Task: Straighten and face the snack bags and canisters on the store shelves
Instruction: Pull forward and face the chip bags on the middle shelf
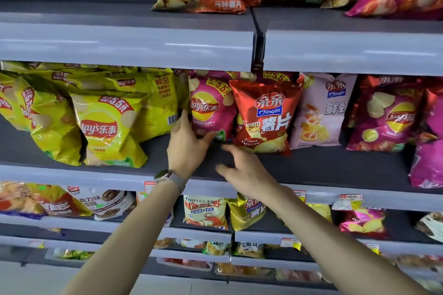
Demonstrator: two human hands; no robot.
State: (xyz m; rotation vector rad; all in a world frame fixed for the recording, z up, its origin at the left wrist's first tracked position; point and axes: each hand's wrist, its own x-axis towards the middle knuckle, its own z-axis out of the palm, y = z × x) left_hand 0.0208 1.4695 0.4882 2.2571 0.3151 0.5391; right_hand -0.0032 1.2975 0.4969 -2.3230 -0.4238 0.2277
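— Where is the pink Lay's bag found?
— It is stood upright on the middle shelf, with yellow Lay's bags to its left and a red Qinqin bag to its right. Its lower left corner is gripped by the left hand.
— And the right hand?
— It is held open, fingers spread, above the shelf just near of the red Qinqin bag.

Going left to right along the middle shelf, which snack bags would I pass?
yellow Lay's bag → pink Lay's bag → red Qinqin chips bag → pale pink Qinqin bag → magenta Lay's bag
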